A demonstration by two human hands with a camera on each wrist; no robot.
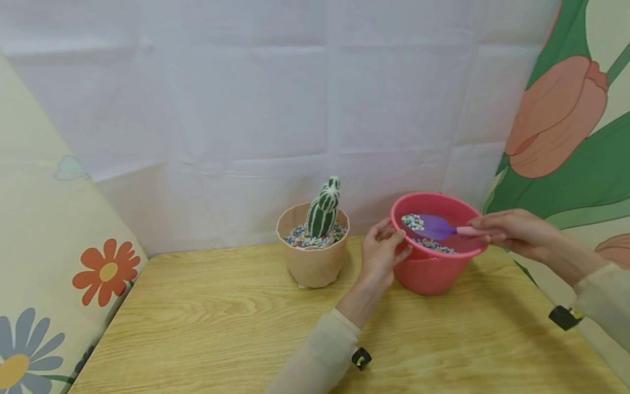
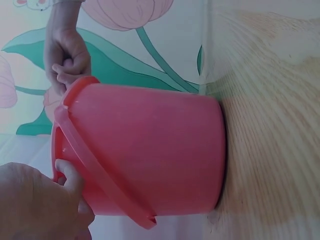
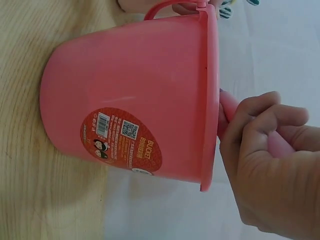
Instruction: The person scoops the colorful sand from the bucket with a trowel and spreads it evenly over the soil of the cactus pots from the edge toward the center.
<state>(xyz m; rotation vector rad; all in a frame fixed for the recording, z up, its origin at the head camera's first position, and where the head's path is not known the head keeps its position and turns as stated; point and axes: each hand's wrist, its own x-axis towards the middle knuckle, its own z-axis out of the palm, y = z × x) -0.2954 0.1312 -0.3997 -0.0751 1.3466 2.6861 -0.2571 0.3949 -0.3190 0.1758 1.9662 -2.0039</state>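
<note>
A pink bucket (image 1: 428, 273) stands at the right of the table, with small multicoloured pebbles (image 1: 435, 245) low inside it. My left hand (image 1: 380, 253) grips its rim on the left side, thumb and fingers pinching the edge. In my right hand (image 1: 517, 232) is the pink handle of a toy shovel (image 1: 438, 227) with a purple blade. The blade lies over the bucket's mouth and carries a small heap of pebbles at its tip. In the right wrist view, fingers curl round the handle (image 3: 280, 146) beside the rim, and the blade is hidden by the bucket wall.
Left of the bucket is a peach-coloured pot (image 1: 315, 265) filled with similar pebbles, and a knitted green cactus (image 1: 322, 213) stands in it. A white cloth (image 1: 236, 109) hangs behind the wooden table (image 1: 211, 328). Flower-painted panels (image 1: 566, 126) flank both sides.
</note>
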